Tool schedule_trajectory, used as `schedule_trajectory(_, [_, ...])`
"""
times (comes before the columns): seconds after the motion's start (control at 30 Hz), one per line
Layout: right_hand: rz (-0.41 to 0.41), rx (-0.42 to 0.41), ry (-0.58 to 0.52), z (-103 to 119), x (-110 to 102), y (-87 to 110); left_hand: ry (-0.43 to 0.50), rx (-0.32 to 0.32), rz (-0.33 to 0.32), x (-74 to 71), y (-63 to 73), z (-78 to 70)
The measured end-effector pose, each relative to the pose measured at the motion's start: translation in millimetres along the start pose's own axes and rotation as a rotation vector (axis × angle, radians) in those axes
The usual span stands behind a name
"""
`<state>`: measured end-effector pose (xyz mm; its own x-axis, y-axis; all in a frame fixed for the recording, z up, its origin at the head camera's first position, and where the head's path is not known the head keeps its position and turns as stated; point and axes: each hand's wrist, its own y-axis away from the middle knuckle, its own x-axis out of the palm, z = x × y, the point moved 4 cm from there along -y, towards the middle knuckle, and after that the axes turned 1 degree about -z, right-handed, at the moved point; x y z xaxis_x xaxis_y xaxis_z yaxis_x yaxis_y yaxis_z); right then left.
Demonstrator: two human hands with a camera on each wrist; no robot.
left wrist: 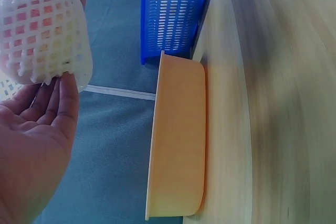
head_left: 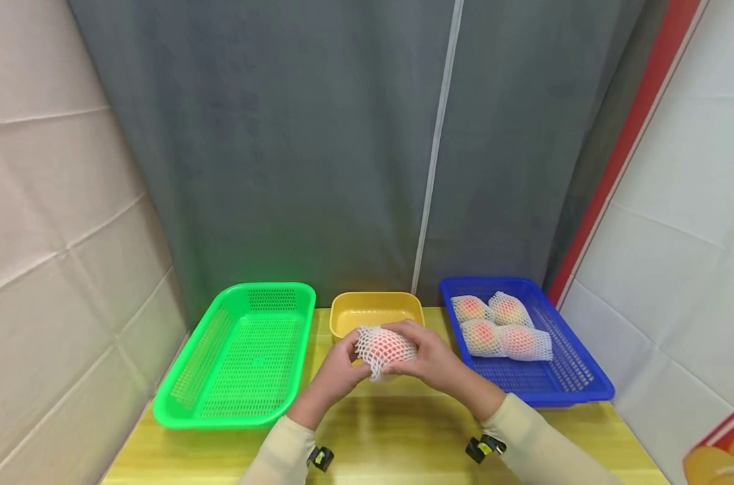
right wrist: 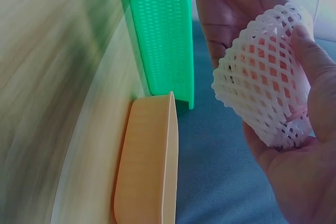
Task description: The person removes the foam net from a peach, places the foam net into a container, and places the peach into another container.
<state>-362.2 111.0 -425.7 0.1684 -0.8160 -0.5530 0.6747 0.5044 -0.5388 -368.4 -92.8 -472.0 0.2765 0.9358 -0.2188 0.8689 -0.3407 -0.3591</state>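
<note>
A reddish round fruit, looking like a peach [head_left: 389, 347], sits inside a white foam net sleeve [right wrist: 257, 72] between the two hands, above the table. The left hand [head_left: 335, 372] grips the left end of the sleeve between thumb and fingers; in the left wrist view its fingertips [left wrist: 67, 85] are at the netting. From the other side the right hand [head_left: 430, 360] holds the fruit, its thumb and fingers spread round the net. Right behind the hands stands a small yellow bin [head_left: 375, 301], and its near side is partly covered by them.
On the left stands a green perforated basket [head_left: 251, 367] with nothing in it. A blue basket [head_left: 575, 364] on the right holds several netted fruits [head_left: 503, 327]. The wooden table [head_left: 397, 438] ends at a grey curtain [head_left: 282, 148], with white walls on both sides.
</note>
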Motion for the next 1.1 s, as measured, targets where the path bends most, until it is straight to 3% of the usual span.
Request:
schedule_trajectory(0.33, [-0.017,-0.022,0.011,1.5,-2.1,0.1,-0.052,0.042,-0.005,-2.3,-1.5,-0.8])
schedule_trajectory(0.63, [-0.063,-0.032,0.012,0.2,-9.9,-1.2,-0.045,0.081,-0.008,-8.1,-1.1,-5.6])
schedule_trajectory(0.83, [-0.064,-0.003,-0.018,-4.5,-13.6,-0.9,-0.065,0.068,-0.022,-11.5,-0.5,-4.6])
schedule_trajectory(1.1, [-0.007,0.056,-0.032,-6.8,-16.4,0.1,-0.053,0.05,-0.019,-12.9,2.0,-2.2])
